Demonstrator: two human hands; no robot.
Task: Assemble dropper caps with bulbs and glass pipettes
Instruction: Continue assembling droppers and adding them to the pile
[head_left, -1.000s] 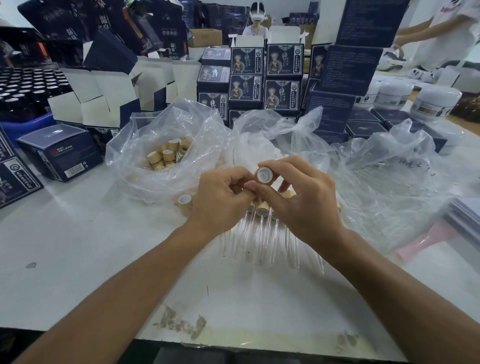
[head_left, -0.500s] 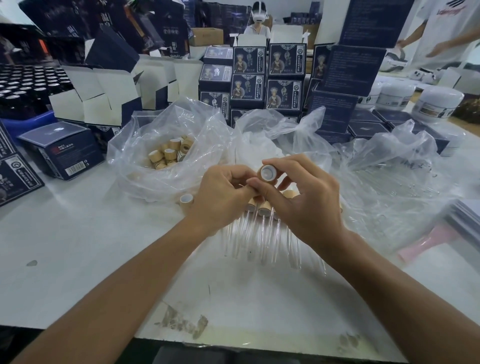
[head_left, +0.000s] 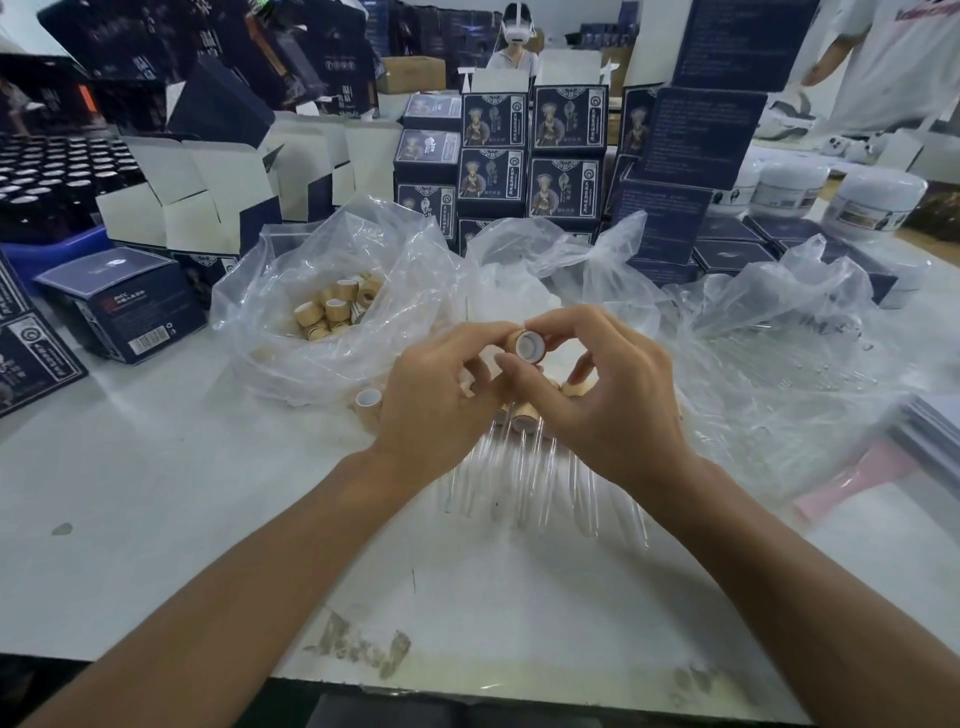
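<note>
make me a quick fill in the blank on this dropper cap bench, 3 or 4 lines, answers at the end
1. Both the left hand and the right hand pinch a single tan ____.
2. The spare caps lie loose inside a clear plastic ____.
3. The finished droppers under the hands have pipettes made of clear ____.
4. One loose cap stands on the table beside the ____ hand.

Missing words: cap; bag; glass; left

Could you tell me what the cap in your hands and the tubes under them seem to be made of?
Cap: looks like bamboo or wood, matte tan with faint grain, and a white, probably plastic, lining. Tubes: clear glass, judging by see-through walls and bright glints.
</note>
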